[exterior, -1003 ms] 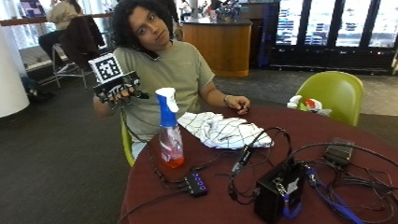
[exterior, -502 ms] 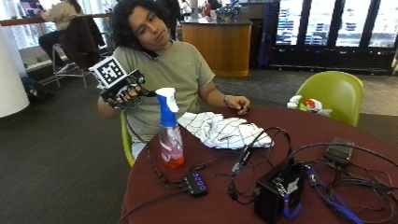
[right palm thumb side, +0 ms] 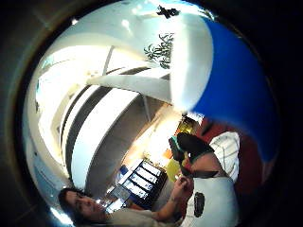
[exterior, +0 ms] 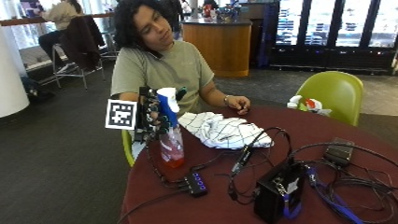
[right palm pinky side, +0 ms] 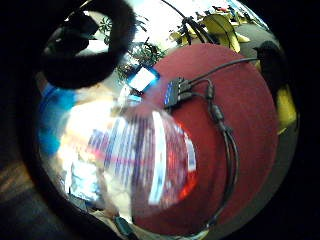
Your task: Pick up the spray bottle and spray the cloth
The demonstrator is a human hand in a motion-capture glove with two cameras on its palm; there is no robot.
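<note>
On the red worktop [exterior: 386, 140], the bottle [exterior: 170, 135] stands just beside the cloth [exterior: 223, 130], the gloved grip [exterior: 151, 119] at its neck, whether clamped or apart unclear; a glancing grab could tip it.

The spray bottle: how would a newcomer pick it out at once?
Start at the round dark-red table and go to its edge nearest the seated person. The spray bottle stands upright there, beside the crumpled white cloth. It alone has a blue-and-white trigger head above red liquid.
</note>
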